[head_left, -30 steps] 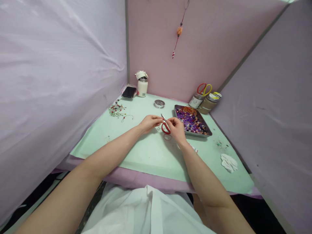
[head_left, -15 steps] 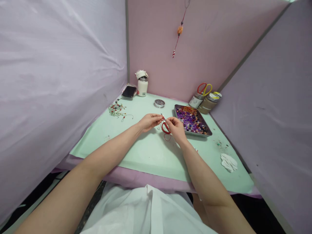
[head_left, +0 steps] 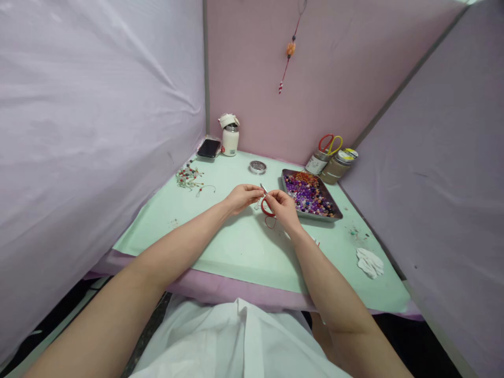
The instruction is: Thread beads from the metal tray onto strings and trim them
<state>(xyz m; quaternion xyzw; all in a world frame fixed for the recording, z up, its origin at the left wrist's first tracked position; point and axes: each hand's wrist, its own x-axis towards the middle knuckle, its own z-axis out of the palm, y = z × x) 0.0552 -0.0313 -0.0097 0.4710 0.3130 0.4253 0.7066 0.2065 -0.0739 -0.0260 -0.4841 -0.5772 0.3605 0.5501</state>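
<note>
Over the middle of the table my left hand is closed, its thumb and fingertips pinching a thin cord with a small pale bead or charm hanging below. Touching close by, my right hand is closed on small red-handled scissors. Their silver blades point up and away, next to the left fingertips. One red handle loop shows under the right fingers. A thin red loop hangs lower; whether it is cord or handle I cannot tell. The right fingers partly hide the scissors.
A metal tray of purple and mixed beads lies right of my hands. Behind it stand a can with scissors and a jar. Beaded strings, a phone, a bottle, a round container and white cloth lie around.
My right hand has turned slightly, and its fingers cover more of the red scissor handle. More of the silver blade shows beside my left fingertips. My left hand has barely moved.
</note>
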